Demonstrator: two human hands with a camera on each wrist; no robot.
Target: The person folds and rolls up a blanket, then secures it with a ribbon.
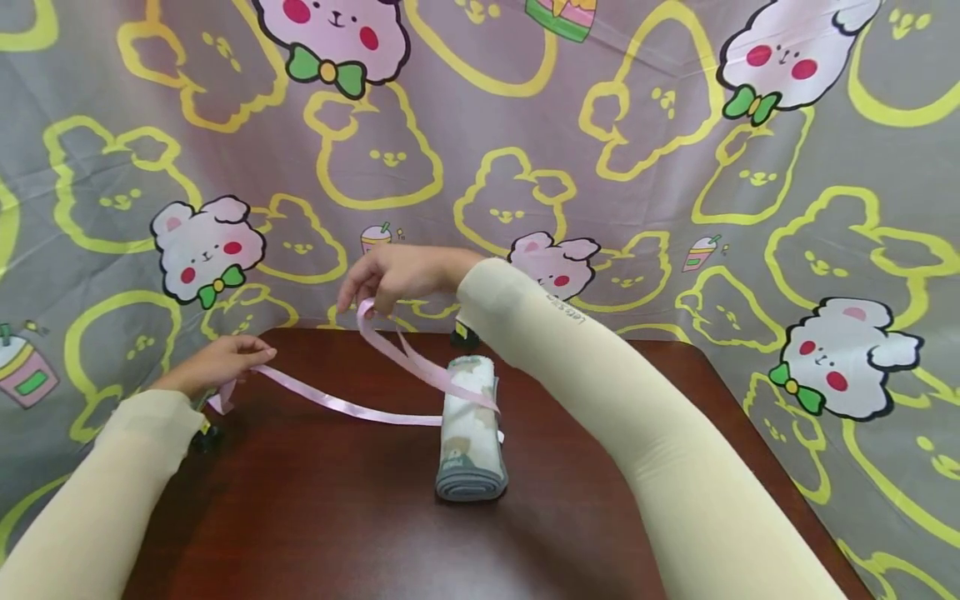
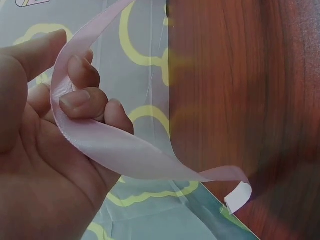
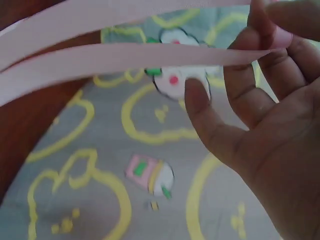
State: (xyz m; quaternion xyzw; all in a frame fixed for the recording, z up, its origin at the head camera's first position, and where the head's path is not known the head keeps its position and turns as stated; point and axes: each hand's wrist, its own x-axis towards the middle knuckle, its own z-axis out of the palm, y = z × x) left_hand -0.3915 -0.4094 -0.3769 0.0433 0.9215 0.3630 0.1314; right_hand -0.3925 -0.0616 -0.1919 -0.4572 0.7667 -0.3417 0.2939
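Note:
A rolled cloth (image 1: pixel 468 442), white with soft brown patches and a grey edge, stands lengthwise on the dark wooden table (image 1: pixel 330 517). Pink satin ribbon (image 1: pixel 337 407) goes around it, one strand running left near the tabletop, another looping up over the roll. My left hand (image 1: pixel 221 364), out at the table's left side, holds the left strand; in the left wrist view the ribbon (image 2: pixel 125 152) passes under its curled fingers (image 2: pixel 82 102) and its tail dangles. Raised above and left of the roll, my right hand (image 1: pixel 412 273) pinches the looped strand, doubled in the right wrist view (image 3: pixel 150 57).
A curtain (image 1: pixel 525 125) printed with yellow outlines and white cartoon animals surrounds the table on the back and sides. Small black clips with yellow labels show at each wrist. Both forearms wear cream sleeves (image 1: pixel 637 400).

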